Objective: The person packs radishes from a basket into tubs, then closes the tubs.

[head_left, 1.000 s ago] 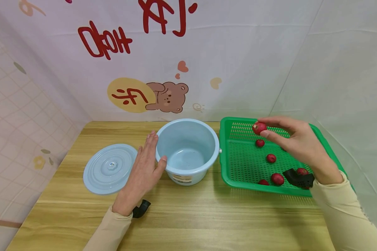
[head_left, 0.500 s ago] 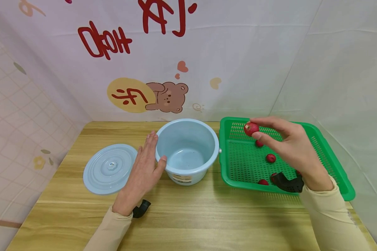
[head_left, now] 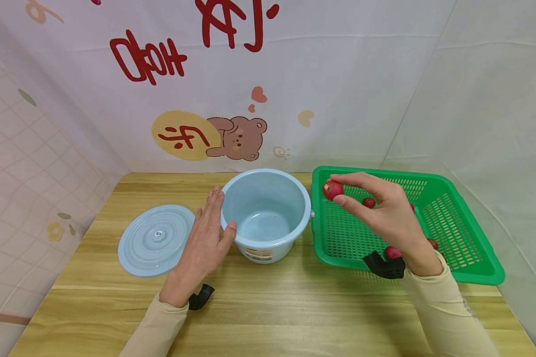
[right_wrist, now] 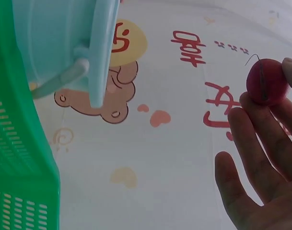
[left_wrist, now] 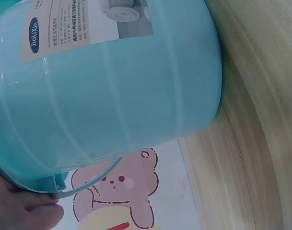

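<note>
My right hand (head_left: 381,210) pinches a red radish (head_left: 332,190) between thumb and fingertips, above the left side of the green basket (head_left: 319,248). In the right wrist view the radish (right_wrist: 267,82) shows a thin root thread, with the other fingers spread below it. My left hand (head_left: 203,238) lies with straight fingers against the left rim of the light blue bucket (head_left: 268,247). The left wrist view shows its fingers (left_wrist: 38,215) at the rim, beside the bucket's handle (left_wrist: 95,179). The bucket stands upright with nothing inside.
A round blue lid (head_left: 156,240) lies on the wooden table (head_left: 295,317), left of the bucket. Several more radishes, such as one radish (head_left: 368,203), lie in the basket, some hidden by the right hand. A printed cloth backdrop (head_left: 353,89) rises behind the table.
My right hand has carried the radish leftward over the basket, toward the bucket, uncovering the basket's right side. My left hand has stayed at the bucket's rim.
</note>
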Available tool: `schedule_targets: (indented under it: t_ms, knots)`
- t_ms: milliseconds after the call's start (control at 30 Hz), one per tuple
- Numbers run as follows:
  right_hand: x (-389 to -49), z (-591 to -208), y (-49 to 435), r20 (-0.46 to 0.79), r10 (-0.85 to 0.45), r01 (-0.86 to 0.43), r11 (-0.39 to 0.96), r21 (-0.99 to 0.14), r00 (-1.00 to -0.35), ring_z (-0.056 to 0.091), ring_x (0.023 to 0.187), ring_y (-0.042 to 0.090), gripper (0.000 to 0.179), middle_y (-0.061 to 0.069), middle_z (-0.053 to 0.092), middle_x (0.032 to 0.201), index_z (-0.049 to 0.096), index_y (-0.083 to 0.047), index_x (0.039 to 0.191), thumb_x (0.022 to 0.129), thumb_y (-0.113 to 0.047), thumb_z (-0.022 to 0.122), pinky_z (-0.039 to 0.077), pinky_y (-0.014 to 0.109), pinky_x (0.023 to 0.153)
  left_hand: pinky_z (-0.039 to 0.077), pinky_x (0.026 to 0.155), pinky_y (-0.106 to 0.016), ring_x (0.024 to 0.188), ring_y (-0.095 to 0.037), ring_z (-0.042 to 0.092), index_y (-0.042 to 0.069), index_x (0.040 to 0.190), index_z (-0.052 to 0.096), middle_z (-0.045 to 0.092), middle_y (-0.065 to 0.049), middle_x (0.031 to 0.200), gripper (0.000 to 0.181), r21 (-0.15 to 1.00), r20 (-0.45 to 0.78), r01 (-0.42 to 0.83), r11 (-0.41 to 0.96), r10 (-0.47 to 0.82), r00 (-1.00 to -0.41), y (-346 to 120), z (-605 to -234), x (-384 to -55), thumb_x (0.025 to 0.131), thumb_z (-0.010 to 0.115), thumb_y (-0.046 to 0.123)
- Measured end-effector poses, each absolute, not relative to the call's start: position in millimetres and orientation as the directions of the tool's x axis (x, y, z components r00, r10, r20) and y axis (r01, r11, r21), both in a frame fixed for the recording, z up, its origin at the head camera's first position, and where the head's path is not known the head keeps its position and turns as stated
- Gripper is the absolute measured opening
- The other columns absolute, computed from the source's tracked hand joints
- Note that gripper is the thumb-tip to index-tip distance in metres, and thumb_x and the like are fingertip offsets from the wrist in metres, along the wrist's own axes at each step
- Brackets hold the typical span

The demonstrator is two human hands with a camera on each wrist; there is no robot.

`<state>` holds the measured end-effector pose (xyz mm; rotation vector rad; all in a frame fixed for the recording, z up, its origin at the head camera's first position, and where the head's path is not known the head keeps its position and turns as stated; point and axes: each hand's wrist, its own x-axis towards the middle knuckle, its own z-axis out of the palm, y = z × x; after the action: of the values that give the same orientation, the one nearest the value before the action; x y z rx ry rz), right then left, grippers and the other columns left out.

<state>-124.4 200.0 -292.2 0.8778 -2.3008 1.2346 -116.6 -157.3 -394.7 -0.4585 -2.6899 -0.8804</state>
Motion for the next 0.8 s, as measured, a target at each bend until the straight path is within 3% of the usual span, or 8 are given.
schedule_targets:
  t_ms: [133, 233, 500, 800]
  knots:
    - [-126, -298, 189, 0.601, -0.372, -0.706, 0.340, -0.621, -0.707, 0.067, 0.108, 0.009, 0.048, -0.001, 0.075, 0.116, 0.073, -0.008, 0.127, 0.083, 0.009, 0.080, 0.051, 0.017, 0.079, 0.019, 0.119, -0.069, 0.159, -0.029, 0.013, -0.003, 0.162, 0.023, 0.017, -0.012, 0.172, 0.071, 0.520, 0.347, 0.376, 0.767, 0.213, -0.914, -157, -394, -117, 0.105, 0.047, 0.033]
    - [-127, -303, 180, 0.607, -0.397, -0.723, 0.298, -0.624, -0.688, 0.067, 0.116, 0.013, 0.048, 0.002, 0.075, 0.118, 0.073, -0.007, 0.126, 0.082, 0.011, 0.080, 0.051, 0.026, 0.101, 0.019, 0.119, -0.069, 0.159, -0.029, 0.013, -0.003, 0.162, 0.023, 0.017, -0.012, 0.172, 0.071, 0.518, 0.346, 0.375, 0.769, 0.213, -0.914, -157, -394, -117, 0.105, 0.046, 0.034]
    - [-128, -317, 159, 0.588, -0.444, -0.728, 0.278, -0.627, -0.676, 0.067, 0.114, 0.014, 0.047, -0.002, 0.074, 0.118, 0.073, -0.011, 0.126, 0.083, 0.006, 0.081, 0.051, 0.028, 0.101, 0.019, 0.119, -0.069, 0.159, -0.029, 0.013, -0.004, 0.162, 0.023, 0.017, -0.014, 0.172, 0.072, 0.517, 0.350, 0.377, 0.768, 0.212, -0.912, -158, -394, -117, 0.105, 0.045, 0.034]
    - [-131, -327, 144, 0.566, -0.477, -0.732, 0.313, -0.605, -0.672, 0.067, 0.111, 0.012, 0.041, -0.005, 0.074, 0.117, 0.074, -0.012, 0.126, 0.086, -0.004, 0.082, 0.056, 0.038, 0.094, 0.018, 0.120, -0.069, 0.159, -0.029, 0.013, -0.004, 0.162, 0.023, 0.017, -0.014, 0.172, 0.072, 0.521, 0.347, 0.375, 0.767, 0.211, -0.914, -157, -395, -117, 0.105, 0.046, 0.034]
